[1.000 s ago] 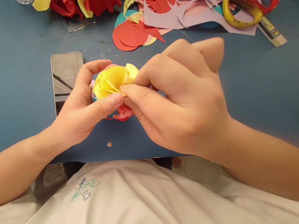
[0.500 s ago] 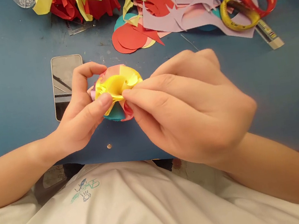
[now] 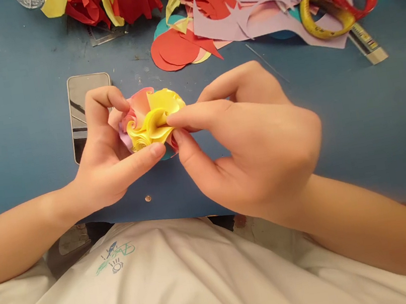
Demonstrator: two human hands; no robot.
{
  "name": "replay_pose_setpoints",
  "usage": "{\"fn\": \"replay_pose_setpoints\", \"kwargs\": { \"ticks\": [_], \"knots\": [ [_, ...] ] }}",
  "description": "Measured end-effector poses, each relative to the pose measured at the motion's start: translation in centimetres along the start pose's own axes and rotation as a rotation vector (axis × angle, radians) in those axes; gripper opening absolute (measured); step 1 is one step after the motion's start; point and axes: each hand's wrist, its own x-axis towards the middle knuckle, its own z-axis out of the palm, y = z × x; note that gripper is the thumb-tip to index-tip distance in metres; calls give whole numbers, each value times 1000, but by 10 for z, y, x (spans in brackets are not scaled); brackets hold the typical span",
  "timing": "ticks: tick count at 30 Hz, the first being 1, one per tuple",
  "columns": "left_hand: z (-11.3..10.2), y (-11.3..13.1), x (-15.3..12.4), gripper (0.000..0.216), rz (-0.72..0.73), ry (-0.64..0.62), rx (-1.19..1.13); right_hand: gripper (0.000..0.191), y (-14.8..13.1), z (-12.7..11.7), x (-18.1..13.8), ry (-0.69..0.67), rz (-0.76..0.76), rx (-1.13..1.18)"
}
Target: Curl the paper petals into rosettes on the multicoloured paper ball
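A small paper flower (image 3: 148, 119) with curled yellow, pink and lilac petals sits between both my hands, just above the blue table (image 3: 14, 114). My left hand (image 3: 108, 156) wraps round its left side, thumb under it and forefinger curled over the top. Fingers of my right hand (image 3: 250, 135) pinch a yellow petal at the flower's right edge. A teal layer shows underneath.
A dark phone (image 3: 86, 111) lies flat just left of my left hand. Red and lilac paper scraps (image 3: 207, 24) and cut circles fill the far side. Scissors with red and yellow handles (image 3: 333, 0) lie at the far right, beside a glue stick (image 3: 368, 43).
The flower has turned in my hands, showing more pink petals on the left. My right hand's pinch has shifted onto a yellow petal higher on the right side.
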Motion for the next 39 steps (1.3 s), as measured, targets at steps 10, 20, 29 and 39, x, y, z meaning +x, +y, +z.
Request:
{"fn": "replay_pose_setpoints", "kwargs": {
  "ticks": [10,20,29,39],
  "knots": [
    [10,4,-2,59,-23,66,-1,21,3,7,-4,35,-43,-29],
    [6,9,-2,89,-145,49,78,22,10,5,4,75,-88,7],
    [10,7,-1,79,-182,74,-18,35,10,-13,10,-82,-10,108],
    [1,-6,-2,71,-99,76,-50,32,20,-25,18,-232,-86,50]
  ]
}}
